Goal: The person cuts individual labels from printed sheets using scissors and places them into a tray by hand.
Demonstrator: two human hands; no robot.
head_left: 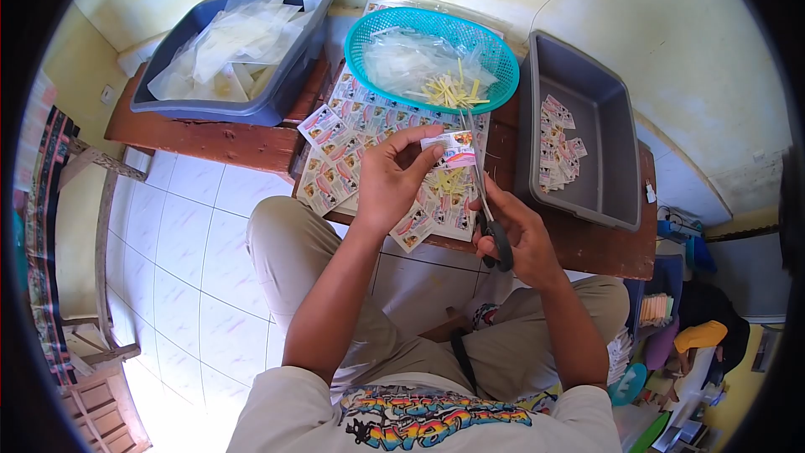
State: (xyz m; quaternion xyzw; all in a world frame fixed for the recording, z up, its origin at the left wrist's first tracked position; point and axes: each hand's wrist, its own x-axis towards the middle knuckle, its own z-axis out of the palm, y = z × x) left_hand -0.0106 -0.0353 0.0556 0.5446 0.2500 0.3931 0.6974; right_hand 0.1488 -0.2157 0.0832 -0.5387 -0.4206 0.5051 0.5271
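Between the thumb and fingers of my left hand (396,172) is a small printed label (450,149). My right hand (524,239) grips black-handled scissors (496,239), whose blades point up along the label's right edge. Whether the blades are touching the paper I cannot tell. Under my hands lie printed label sheets (335,172) with thin yellowish paper strips (449,183) on top. Just beyond is a turquoise mesh basket (356,42) holding clear plastic pieces (411,63) and more cut strips (457,91).
On the wooden bench (226,141), a blue-grey tub (289,88) of translucent plastic bags (239,42) stands left. A grey tub (599,134) at right holds several cut labels (558,147). Another person (713,327) is at the far right, near shelves and household items.
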